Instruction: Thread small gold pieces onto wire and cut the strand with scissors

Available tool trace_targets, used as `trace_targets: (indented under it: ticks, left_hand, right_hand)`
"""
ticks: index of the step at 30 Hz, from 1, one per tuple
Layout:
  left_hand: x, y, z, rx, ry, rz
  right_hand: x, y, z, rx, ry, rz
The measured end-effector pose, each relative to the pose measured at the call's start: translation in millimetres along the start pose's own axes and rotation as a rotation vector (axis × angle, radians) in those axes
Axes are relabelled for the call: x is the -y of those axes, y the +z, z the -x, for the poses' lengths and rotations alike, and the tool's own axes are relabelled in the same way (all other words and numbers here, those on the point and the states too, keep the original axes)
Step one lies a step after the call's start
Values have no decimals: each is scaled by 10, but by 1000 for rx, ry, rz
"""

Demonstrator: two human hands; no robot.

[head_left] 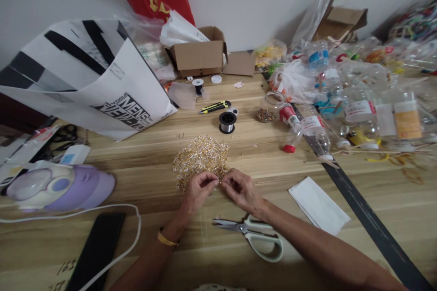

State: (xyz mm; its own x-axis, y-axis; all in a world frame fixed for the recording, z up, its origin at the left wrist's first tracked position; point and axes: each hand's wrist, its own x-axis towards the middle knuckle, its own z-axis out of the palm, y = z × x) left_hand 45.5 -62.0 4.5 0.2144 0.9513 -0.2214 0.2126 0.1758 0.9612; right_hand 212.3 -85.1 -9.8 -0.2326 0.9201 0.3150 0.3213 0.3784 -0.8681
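Observation:
My left hand [202, 191] and my right hand [241, 189] meet at the near edge of a heap of small gold and silver metal pieces [201, 157] on the wooden table. Thumb and forefinger are pinched together on each hand, the fingertips almost touching. Whatever sits between them is too small to make out. Below the hands lie scissors [254, 232] with pale green handles, blades pointing left and a few tiny pieces beside the tip. Past the heap stands a black spool [227, 122] of thin, clear or silvery line.
A yellow-black utility knife [215, 107] and a jar of beads [268, 111] lie farther back. Plastic bottles [314, 132] crowd the right side. Folded white paper [319, 204] is right of my forearm. At left are a white bag [126, 91], a purple device [82, 188] and a dark phone [99, 250].

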Motion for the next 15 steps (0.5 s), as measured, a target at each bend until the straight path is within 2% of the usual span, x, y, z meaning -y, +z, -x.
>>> trace_targets:
  ticks: [15]
  left_hand:
    - [5, 3, -4, -13, -3, 13]
  right_hand:
    - [-28, 17, 6, -11, -14, 5]
